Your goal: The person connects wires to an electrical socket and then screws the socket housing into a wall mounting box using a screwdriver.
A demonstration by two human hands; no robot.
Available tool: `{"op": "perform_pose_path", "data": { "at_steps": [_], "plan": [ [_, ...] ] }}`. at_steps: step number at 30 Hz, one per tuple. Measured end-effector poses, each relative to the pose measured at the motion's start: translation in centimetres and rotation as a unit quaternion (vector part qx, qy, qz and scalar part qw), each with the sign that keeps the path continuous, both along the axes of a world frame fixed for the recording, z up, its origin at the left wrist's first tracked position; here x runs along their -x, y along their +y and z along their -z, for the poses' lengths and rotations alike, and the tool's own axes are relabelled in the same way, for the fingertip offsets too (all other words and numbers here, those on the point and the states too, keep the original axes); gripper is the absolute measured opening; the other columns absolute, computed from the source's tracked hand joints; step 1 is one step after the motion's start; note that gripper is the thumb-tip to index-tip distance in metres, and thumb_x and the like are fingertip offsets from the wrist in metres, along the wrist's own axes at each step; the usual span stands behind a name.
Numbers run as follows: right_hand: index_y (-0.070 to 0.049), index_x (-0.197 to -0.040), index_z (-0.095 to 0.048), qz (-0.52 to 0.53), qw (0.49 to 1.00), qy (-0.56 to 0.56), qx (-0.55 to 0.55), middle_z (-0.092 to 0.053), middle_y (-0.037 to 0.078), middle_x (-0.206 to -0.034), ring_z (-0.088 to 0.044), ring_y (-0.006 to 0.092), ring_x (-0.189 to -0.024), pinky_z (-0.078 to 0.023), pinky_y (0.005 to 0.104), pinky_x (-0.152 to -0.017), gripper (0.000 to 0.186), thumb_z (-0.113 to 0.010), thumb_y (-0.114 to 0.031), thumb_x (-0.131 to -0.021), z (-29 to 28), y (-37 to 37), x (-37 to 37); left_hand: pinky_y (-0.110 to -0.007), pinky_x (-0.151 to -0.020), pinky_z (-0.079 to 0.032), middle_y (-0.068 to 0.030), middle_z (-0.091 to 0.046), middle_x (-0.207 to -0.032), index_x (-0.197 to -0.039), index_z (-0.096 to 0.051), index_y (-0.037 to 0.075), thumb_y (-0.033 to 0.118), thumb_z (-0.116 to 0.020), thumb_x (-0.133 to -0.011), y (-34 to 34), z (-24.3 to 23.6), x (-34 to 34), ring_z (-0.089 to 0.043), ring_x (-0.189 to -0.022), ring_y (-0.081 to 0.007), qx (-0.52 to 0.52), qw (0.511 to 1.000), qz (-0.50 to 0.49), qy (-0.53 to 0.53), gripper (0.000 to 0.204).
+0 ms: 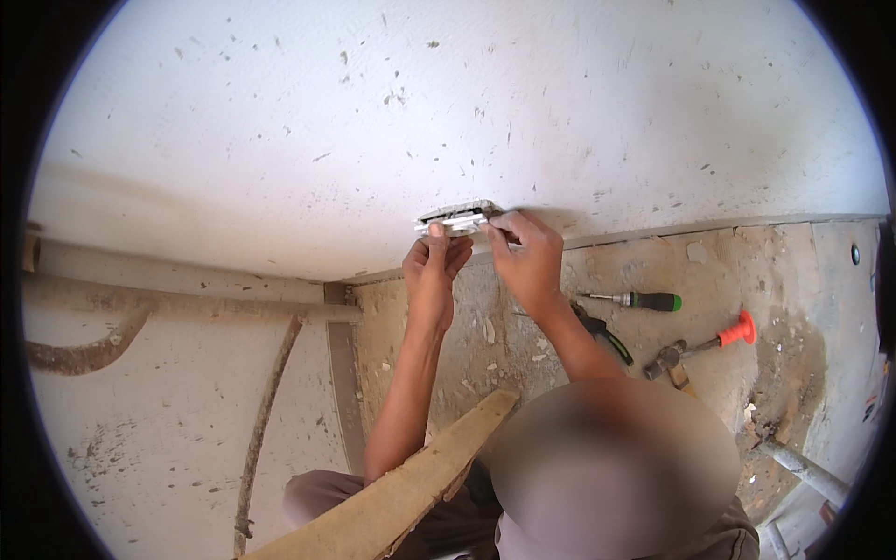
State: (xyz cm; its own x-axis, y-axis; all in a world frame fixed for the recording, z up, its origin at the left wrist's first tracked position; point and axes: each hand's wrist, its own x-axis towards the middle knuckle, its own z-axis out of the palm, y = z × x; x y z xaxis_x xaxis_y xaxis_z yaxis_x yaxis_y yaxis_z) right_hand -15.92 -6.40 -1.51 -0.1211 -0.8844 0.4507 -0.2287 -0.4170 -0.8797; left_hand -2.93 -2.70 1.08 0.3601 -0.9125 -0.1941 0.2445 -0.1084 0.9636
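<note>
1. Lying straight ahead of both hands, a slim white fitting sits at the front of an opening in the speckled white wall
2. Its long axis runs left to right, roughly along the opening, with the right end looking slightly higher
3. The left hand meets it from below, near the left half: thumb on the front, other fingers curled beneath, a light grasp
4. The right hand comes in from the right, thumb and forefinger nearly together, appearing to pinch the right end; exact contact is too small to tell
5. Both hands are about equally near, one at each side of the fitting
6. Well apart from it, on the stained floor, lie a green-and-black screwdriver and a hammer
</note>
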Motion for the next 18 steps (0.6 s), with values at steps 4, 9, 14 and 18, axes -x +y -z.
{"op": "perform_pose_path", "data": {
  "at_steps": [4,9,14,18],
  "plan": [
    [0.001,-0.082,-0.066,0.021,0.999,-0.029,0.028,-0.066,0.012,-0.075,-0.065,0.0183,-0.063,-0.05,0.0275,-0.058,0.009,-0.073,0.0,-0.077,1.1,0.0,-0.2,-0.036,-0.09,-0.052,-0.016,-0.063,-0.095,-0.094,-0.055,-0.002,0.045,-0.06,-0.093,0.1,0.2,0.4,-0.063,-0.092,-0.0211,0.009,1.0,0.004,0.01,0.048],
    [-0.002,-0.086,-0.067,0.023,0.998,-0.047,0.022,-0.066,0.012,-0.078,-0.066,0.0235,-0.068,-0.051,0.0303,-0.059,0.011,-0.074,-0.001,-0.077,1.4,0.4,-0.4,-0.038,-0.094,-0.051,-0.0153,-0.062,-0.096,-0.096,-0.054,-0.001,0.044,-0.059,-0.094,0.1,0.2,0.7,-0.063,-0.094,-0.0219,0.004,1.0,-0.009,0.026,0.045],
    [-0.001,-0.09,-0.067,0.001,0.997,-0.064,0.035,-0.067,0.012,-0.085,-0.068,0.0233,-0.075,-0.053,0.0296,-0.064,0.017,-0.073,0.005,-0.076,1.5,0.6,-0.5,-0.04,-0.096,-0.05,-0.014,-0.063,-0.1,-0.098,-0.054,0.001,0.04,-0.059,-0.094,0.5,-0.1,0.6,-0.063,-0.097,-0.0224,0.01,0.999,-0.008,0.031,0.04],
    [0.001,-0.089,-0.068,-0.012,0.998,-0.063,0.018,-0.069,0.013,-0.087,-0.069,0.0211,-0.077,-0.054,0.0281,-0.069,0.014,-0.072,0.007,-0.077,1.5,0.5,0.0,-0.04,-0.096,-0.05,-0.0135,-0.063,-0.101,-0.099,-0.054,0.001,0.04,-0.059,-0.094,0.6,-0.1,0.9,-0.064,-0.099,-0.0233,0.001,0.999,-0.02,0.032,0.04]
  ]
}}
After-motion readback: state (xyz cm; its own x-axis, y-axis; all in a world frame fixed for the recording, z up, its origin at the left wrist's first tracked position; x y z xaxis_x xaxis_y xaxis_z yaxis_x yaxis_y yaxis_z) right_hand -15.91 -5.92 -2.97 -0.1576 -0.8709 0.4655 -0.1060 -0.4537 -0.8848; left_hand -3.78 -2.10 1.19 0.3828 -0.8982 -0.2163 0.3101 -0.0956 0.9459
